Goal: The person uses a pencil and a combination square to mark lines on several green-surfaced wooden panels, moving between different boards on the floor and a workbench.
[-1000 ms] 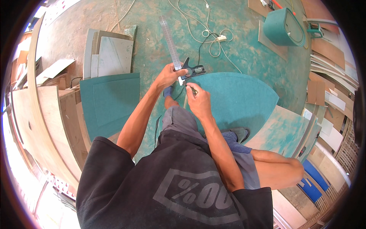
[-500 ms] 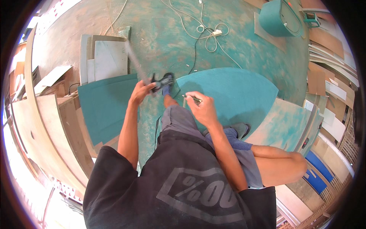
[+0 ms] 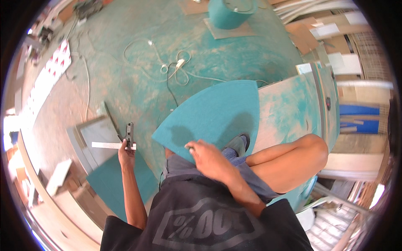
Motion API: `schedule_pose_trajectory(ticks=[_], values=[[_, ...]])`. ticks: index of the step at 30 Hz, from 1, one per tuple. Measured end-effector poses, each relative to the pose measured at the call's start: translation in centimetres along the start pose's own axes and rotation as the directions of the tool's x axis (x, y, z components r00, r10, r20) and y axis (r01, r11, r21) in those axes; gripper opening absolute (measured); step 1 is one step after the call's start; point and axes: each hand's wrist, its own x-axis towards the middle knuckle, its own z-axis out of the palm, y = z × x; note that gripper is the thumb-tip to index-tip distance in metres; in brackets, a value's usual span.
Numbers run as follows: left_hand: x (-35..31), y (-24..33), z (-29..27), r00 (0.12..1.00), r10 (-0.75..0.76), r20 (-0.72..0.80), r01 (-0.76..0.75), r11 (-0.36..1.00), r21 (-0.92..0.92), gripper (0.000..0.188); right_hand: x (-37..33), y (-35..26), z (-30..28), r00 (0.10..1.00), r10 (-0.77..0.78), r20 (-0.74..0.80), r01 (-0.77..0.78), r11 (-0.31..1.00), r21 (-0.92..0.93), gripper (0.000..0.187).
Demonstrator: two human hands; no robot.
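My left hand point(image 3: 126, 158) is closed around a combination square point(image 3: 108, 145), with a pale ruler blade pointing left and a dark metal head standing across it. It is held over the teal panel and grey boards at the left. My right hand point(image 3: 213, 164) is closed on a slim pencil-like marker point(image 3: 191, 149), mostly hidden by the fingers; only its end shows. Below that hand lies a large teal board point(image 3: 205, 106) with a curved edge and a pointed left corner. My foot in a grey shoe point(image 3: 239, 144) rests on this board.
White cords and a power strip point(image 3: 180, 63) lie on the stained floor ahead. A teal rounded piece point(image 3: 228, 14) stands beyond them. A teal panel point(image 3: 121, 184) leans by stacked boards point(image 3: 98, 131) at left. Paint-stained sheets point(image 3: 287, 108) and timber stacks line the right.
My view has turned to the right. The square in my left hand has swung so its blade lies nearly level. My right hand has turned over, still gripping the marker, above the teal board.
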Motion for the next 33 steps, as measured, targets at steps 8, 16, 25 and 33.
schedule_pose_trajectory(ticks=[8, 16, 25, 33], values=[[0.7, 2.7, 17.0, 0.928, 0.086, 0.363, -0.282, 0.798, 0.532, 0.036, -18.4, -0.7, -11.9, 0.771, -0.592, -0.237, 0.599, 0.547, 0.585, 0.040], [7.0, -4.9, 21.3, 0.986, 0.017, 0.164, -0.082, 0.914, 0.398, 0.039, -29.6, 13.8, -13.1, 0.161, 0.506, -0.848, 0.724, 0.523, 0.450, 0.036], [3.0, -6.5, 24.1, 0.927, 0.363, 0.098, -0.308, 0.582, 0.753, 0.051, -3.7, 25.7, -5.1, 0.410, 0.300, -0.861, -0.237, 0.947, 0.217, 0.035], [1.5, -4.7, 22.6, 0.922, 0.384, 0.051, -0.263, 0.524, 0.810, 0.054, 0.5, 28.1, -3.0, 0.506, 0.084, -0.858, -0.392, 0.909, -0.143, 0.035]])
